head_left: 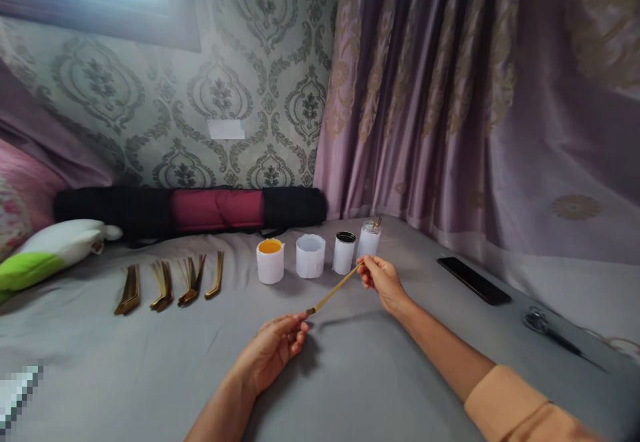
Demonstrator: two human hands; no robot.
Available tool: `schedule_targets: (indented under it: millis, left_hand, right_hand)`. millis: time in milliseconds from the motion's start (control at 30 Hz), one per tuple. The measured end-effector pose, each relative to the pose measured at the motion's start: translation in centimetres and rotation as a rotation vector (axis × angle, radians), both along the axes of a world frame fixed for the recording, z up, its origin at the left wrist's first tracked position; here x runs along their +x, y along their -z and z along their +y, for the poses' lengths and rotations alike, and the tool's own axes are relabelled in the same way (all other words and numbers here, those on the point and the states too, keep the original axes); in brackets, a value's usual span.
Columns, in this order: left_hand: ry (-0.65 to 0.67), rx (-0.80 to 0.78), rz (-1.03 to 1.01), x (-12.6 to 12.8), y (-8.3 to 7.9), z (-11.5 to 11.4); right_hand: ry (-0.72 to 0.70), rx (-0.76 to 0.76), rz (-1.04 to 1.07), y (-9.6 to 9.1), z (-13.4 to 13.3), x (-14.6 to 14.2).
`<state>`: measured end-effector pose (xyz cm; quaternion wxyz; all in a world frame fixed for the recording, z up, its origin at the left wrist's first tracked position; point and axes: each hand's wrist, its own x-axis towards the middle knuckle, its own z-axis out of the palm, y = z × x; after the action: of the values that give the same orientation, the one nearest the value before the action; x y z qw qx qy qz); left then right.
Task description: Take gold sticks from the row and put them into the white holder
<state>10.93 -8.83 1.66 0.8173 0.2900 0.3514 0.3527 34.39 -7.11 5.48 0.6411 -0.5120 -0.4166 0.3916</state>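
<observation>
A thin, straw-coloured strip with a darker lower end stretches slantwise between my two hands, above the grey sheet. My left hand pinches the dark end between thumb and fingers. At the upper end, my right hand has its fingertips closed on the strip. Behind it stand a white-wrapped pot with orange contents, a white-wrapped pot with pale contents, a white-wrapped pot with a dark top and a white-wrapped jar with thin sticks in it. My right hand partly covers the jar.
Several bundles of bent golden-brown strips lie on the left of the grey sheet. A black phone and scissors lie at the right. A black and red roll runs along the wall; a white-green plush lies far left.
</observation>
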Motion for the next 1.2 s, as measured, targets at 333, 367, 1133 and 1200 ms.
schedule_targets:
  millis: [333, 367, 1133, 1200]
  left_hand:
    - [-0.017, -0.008, -0.015, -0.3, 0.0, 0.0]
    - [-0.02, -0.01, -0.012, -0.3, 0.0, 0.0]
    - [-0.018, -0.009, -0.025, -0.4, 0.1, 0.3]
    - [-0.018, -0.007, -0.021, -0.4, 0.1, 0.3]
  right_hand:
    - [0.123, 0.054, -0.041, -3.5, -0.8, 3.9]
    - [0.145, 0.062, -0.047, -4.0, -0.8, 4.4]
    - [0.552, 0.241, -0.349, -14.9, 2.4, 11.1]
    - [0.579, 0.271, -0.408, -15.5, 3.0, 11.2]
